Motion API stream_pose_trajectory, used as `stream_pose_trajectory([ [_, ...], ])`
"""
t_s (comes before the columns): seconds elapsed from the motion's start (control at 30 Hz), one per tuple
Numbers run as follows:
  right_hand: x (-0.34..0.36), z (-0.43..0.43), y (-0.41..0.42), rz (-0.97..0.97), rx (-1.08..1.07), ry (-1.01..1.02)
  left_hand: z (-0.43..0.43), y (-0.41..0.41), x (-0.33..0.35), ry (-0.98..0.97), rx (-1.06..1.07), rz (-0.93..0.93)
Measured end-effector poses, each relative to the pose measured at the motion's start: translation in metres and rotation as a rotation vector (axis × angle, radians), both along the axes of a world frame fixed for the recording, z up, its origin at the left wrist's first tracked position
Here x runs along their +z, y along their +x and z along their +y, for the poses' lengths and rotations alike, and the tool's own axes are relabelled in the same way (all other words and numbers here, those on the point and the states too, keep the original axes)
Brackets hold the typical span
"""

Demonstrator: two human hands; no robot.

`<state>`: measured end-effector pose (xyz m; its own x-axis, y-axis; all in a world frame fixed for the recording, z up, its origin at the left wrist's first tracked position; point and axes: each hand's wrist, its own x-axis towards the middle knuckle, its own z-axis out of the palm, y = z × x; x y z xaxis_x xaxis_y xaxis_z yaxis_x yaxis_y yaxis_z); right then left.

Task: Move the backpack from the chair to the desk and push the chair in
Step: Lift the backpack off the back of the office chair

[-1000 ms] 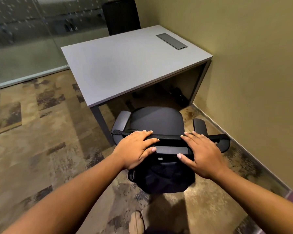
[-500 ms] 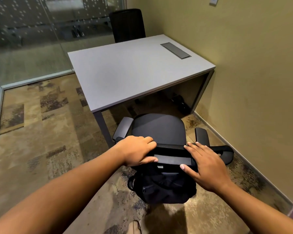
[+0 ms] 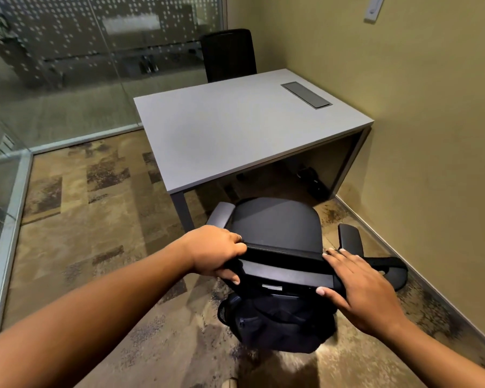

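Note:
A black office chair (image 3: 277, 222) stands on the carpet just short of the grey desk (image 3: 235, 130), its seat facing the desk. My left hand (image 3: 216, 252) curls over the left end of the chair's top rail. Over the right end lies my right hand (image 3: 361, 287), fingers across the rail and thumb under it. A dark backpack (image 3: 280, 323) hangs or leans behind the chair back, below my hands; its lower part is blurred. Nothing lies on the desk top.
A second black chair (image 3: 227, 54) stands at the desk's far side. A glass partition (image 3: 67, 65) runs along the left and back, a tan wall (image 3: 431, 135) along the right. The desk has a cable hatch (image 3: 305, 95); dark items (image 3: 311, 180) sit beneath it.
My left hand went from lying flat on the chair's top rail to curling around it. The view has risen, showing more of the desk and the room.

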<state>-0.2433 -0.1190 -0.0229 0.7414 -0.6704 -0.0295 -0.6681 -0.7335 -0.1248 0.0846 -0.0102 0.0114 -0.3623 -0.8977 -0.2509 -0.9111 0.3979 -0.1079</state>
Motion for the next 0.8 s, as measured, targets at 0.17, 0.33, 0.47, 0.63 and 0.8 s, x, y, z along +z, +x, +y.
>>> stream_pose_trajectory([
  [0.17, 0.002, 0.002, 0.007, 0.017, 0.039, -0.001, 0.019, 0.022, -0.004, -0.053, 0.139, -0.047],
  [0.33, 0.004, 0.01, 0.015, 0.016, 0.076, 0.011, 0.038, 0.046, -0.011, -0.071, 0.337, -0.054],
  [0.47, 0.003, 0.021, 0.028, 0.01, 0.071, 0.014, 0.048, 0.048, -0.015, -0.104, 0.479, 0.049],
  [0.63, -0.004, 0.037, 0.049, -0.059, 0.034, -0.022, 0.071, 0.029, -0.025, -0.183, 0.564, 0.226],
  [0.8, -0.012, 0.052, 0.074, -0.112, 0.092, -0.04, 0.083, 0.002, -0.037, -0.226, 0.633, 0.43],
])
